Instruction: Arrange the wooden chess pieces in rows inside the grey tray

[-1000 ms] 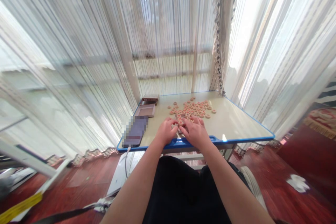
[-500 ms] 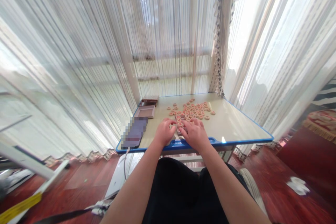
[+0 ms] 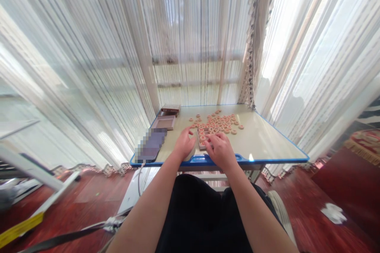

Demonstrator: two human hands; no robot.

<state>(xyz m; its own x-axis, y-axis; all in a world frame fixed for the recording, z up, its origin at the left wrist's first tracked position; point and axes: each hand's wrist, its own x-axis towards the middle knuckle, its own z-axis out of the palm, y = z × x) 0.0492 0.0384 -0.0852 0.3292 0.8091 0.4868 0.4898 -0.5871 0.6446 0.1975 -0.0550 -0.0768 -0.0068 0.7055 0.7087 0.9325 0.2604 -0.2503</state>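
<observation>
A small open box point(image 3: 202, 148) stands near the front edge of the table, with round wooden Chinese chess pieces point(image 3: 202, 139) lined up along its left side. My left hand point(image 3: 186, 143) is just left of this box, fingers apart and nothing in them. My right hand point(image 3: 220, 148) reaches over the box's right side, fingers curled and thumb bent toward them. Whatever lies under those fingertips is hidden. Beyond the box, many loose chess pieces point(image 3: 222, 122) with red markings are scattered in a pile.
At the table's left are an empty shallow box tray point(image 3: 165, 123), a stacked box point(image 3: 170, 109) and a dark phone point(image 3: 152, 146) with a cable. A blue handle point(image 3: 202, 159) is set in the front edge point(image 3: 276, 161). Sheer curtains point(image 3: 192, 39) hang behind.
My left hand has drawn back slightly to the left, away from the box, uncovering more of its left row. My right hand stays over the box's right side.
</observation>
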